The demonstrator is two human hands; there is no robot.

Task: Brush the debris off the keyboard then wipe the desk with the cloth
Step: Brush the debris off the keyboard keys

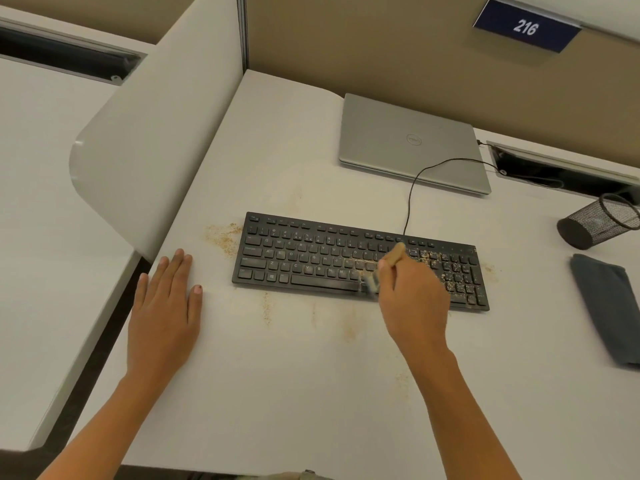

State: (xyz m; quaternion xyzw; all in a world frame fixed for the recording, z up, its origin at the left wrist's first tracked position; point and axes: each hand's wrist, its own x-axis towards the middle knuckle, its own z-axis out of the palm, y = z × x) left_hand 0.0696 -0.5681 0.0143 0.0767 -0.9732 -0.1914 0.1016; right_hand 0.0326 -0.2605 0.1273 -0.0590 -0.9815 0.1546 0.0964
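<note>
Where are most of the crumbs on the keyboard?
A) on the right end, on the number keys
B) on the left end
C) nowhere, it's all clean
A: the tan debris speckles the keys at the right end of the keyboard, beyond the right hand holding the brush; the left keys look clean.

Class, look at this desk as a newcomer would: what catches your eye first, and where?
On the desk sits a black keyboard, its right-hand keys strewn with tan crumbs. The right hand grips a wooden-handled brush over them; the left hand lies flat on the desk.
</note>
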